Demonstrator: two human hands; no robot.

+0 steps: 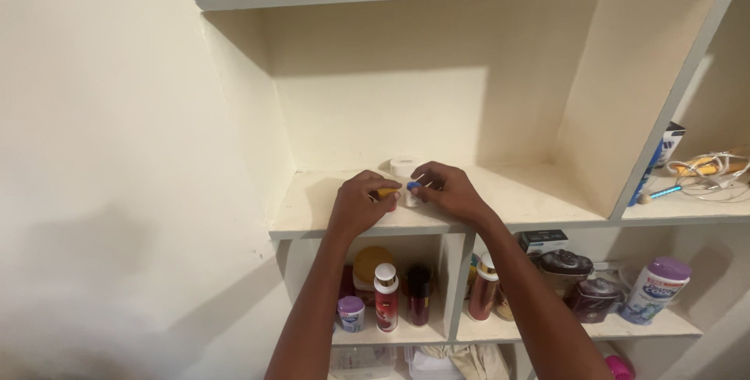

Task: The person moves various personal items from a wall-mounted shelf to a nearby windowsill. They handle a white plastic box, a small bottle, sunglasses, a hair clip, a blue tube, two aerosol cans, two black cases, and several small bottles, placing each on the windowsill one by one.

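Both forearms reached up from 6 o'clock, left hand (361, 202) clenched on a small yellow-capped item (386, 192), right hand (451, 190) pinching a blue-capped item (412, 187), both on the cream shelf (539, 192), white jar (403, 166) at 12 o'clock behind them.

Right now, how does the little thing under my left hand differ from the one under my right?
The small item at the left hand has an orange-yellow top; the one at the right hand has a blue top. The orange-topped one is mostly covered by fingers, while the blue-topped one shows some white body below. Both are small and sit on the cream shelf, close together in front of a white jar.
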